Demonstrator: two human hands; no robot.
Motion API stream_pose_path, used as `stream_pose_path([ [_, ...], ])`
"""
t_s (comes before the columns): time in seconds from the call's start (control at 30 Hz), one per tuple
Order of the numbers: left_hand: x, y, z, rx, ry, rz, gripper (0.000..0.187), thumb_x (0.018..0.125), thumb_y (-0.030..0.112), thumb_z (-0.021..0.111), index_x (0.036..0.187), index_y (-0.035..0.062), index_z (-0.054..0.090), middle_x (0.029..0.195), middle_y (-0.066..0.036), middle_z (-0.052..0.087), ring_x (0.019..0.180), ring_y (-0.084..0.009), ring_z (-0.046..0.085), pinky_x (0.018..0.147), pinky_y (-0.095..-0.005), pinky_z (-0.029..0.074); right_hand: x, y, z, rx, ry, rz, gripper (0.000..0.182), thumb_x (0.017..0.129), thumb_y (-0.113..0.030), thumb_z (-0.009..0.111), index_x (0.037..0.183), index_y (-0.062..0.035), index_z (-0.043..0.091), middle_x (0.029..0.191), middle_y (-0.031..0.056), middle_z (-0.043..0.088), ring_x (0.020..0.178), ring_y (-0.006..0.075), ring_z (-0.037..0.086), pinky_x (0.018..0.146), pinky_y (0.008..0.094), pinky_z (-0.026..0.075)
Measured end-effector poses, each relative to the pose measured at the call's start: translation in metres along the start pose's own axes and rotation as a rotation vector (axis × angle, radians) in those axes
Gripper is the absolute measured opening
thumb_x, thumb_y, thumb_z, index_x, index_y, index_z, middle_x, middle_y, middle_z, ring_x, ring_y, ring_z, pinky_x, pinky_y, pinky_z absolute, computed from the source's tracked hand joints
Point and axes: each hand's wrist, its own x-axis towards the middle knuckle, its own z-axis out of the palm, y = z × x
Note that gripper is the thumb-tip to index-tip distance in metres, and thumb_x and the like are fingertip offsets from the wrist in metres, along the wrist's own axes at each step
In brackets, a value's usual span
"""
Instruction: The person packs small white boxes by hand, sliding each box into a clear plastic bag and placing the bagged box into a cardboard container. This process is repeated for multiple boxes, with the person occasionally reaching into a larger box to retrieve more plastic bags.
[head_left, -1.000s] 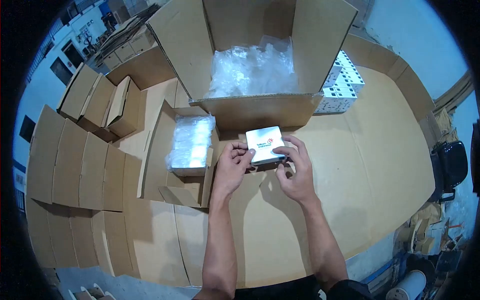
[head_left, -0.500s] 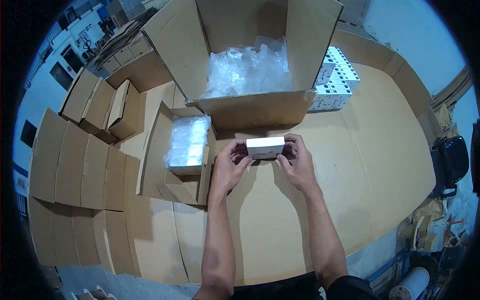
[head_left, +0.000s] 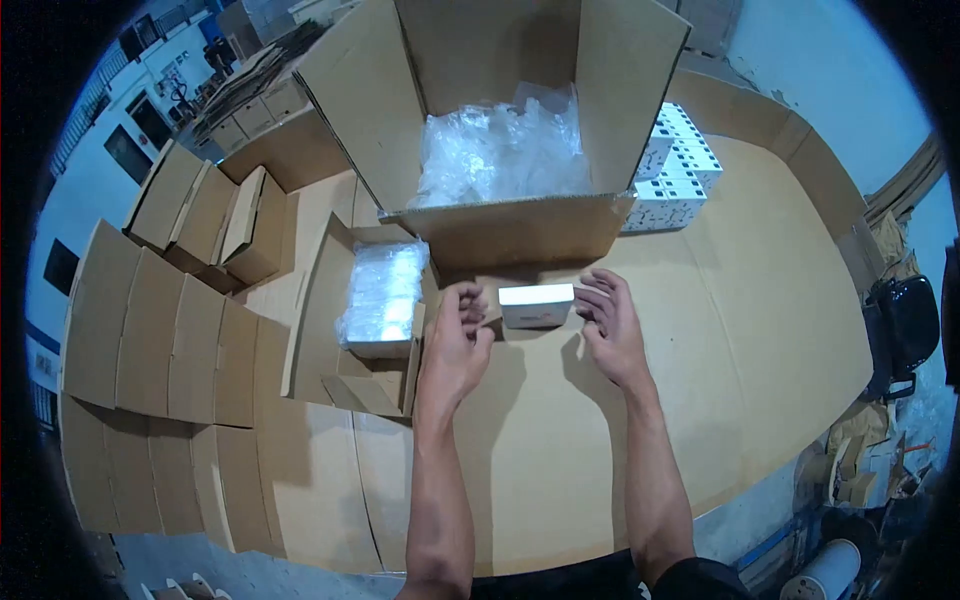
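A small white box [head_left: 537, 307] stands on the cardboard-covered table [head_left: 700, 400], between my hands. My left hand [head_left: 459, 342] is open just left of it, with a gap between the fingers and the box. My right hand [head_left: 612, 325] is open at the right, its fingertips close to the box's right end; whether they touch it cannot be made out. To the left of my left hand, an open carton [head_left: 310, 320] holds several items in clear plastic wrap [head_left: 384, 290], with a bare compartment at its near end.
Behind my hands, a large open carton [head_left: 530, 240] holds crumpled clear plastic bags [head_left: 500, 155]. Stacked patterned white boxes [head_left: 665, 200] stand to its right. Rows of brown cartons [head_left: 150, 330] line the left side. A cardboard rim [head_left: 745, 105] borders the table's back right.
Both hands have let go of the small white box and moved apart, left and right. The box stays between them. The whole view has shifted slightly.
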Motion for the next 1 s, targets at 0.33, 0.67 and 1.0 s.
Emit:
stream_pose_path([
  [0.33,0.156,0.085,-0.002,0.404,0.222,0.263,0.018,0.088,0.005,0.066,0.102,-0.0029,0.072,0.090,-0.018,0.074,0.083,-0.0248,0.073,0.076,-0.0354,0.056,-0.001,0.012,0.008,0.056,0.319,0.093,0.024,0.092,0.007,0.052,0.115,0.0043,0.055,0.104,0.0150,0.067,0.091,0.0187,0.071,0.077,0.0304,0.061],
  [0.67,0.286,0.007,-0.015,1.023,-0.493,0.000,0.023,0.085,0.015,0.075,0.107,0.0092,0.074,0.114,-0.016,0.073,0.103,-0.0356,0.069,0.095,-0.0440,0.053,0.002,0.008,0.009,-0.003,0.338,0.120,0.018,0.092,0.007,0.050,0.107,0.0033,0.058,0.091,0.0120,0.070,0.081,0.0158,0.072,0.071,0.0278,0.059],
  [1.0,0.285,0.009,-0.019,0.466,0.047,0.281,0.021,0.091,0.019,0.070,0.098,-0.0001,0.063,0.079,-0.017,0.070,0.077,-0.0256,0.070,0.071,-0.0394,0.053,0.001,0.005,0.008,-0.031,0.359,0.141,0.016,0.091,0.007,0.052,0.104,0.0022,0.060,0.083,0.0098,0.072,0.079,0.0156,0.073,0.067,0.0267,0.057],
])
